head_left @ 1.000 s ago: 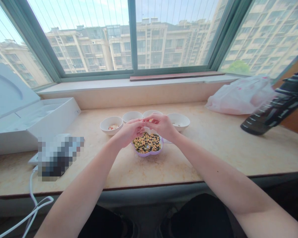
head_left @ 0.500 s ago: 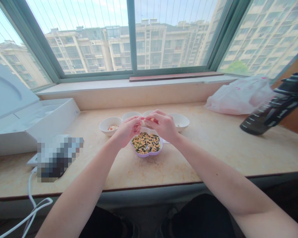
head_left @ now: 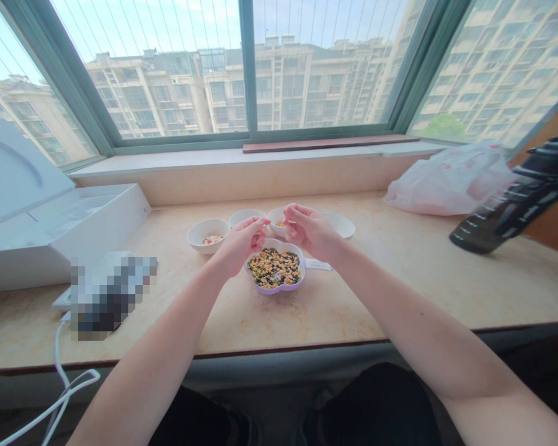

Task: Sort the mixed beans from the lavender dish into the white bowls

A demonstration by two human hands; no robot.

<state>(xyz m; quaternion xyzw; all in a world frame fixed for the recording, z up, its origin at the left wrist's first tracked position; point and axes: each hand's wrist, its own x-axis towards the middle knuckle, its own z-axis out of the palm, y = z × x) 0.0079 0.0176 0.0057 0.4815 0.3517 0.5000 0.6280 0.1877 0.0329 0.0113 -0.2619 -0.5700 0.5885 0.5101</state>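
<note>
My left hand [head_left: 245, 243] is curled closed above the left rim of a purple-edged, flower-shaped bowl [head_left: 286, 288]. Its thumb and fingertips press together; whatever is in them is too small or hidden. My right hand [head_left: 307, 229] is pinched closed by the third small white bowl [head_left: 272, 215], which has pale yellow bits in it. Nothing I can name shows in that pinch. Mixed beans [head_left: 274, 267], yellow, black and green, fill the flower-shaped bowl. Two more white bowls, one at the left [head_left: 196, 238] and one behind my left hand [head_left: 240, 217], stand in the same row.
A fourth white bowl [head_left: 346, 226] is partly behind my right hand. A white labelled strip [head_left: 318, 265] juts from the flower-shaped bowl's right side. Farther out are an open white box [head_left: 106, 217], a white cable [head_left: 58, 353], a plastic bag [head_left: 441, 183] and a dark bottle [head_left: 488, 217].
My hands, whose fingertips met over the bowls, have come apart. The right hand has shifted slightly right and its fingers have curled in; the left has barely moved.
</note>
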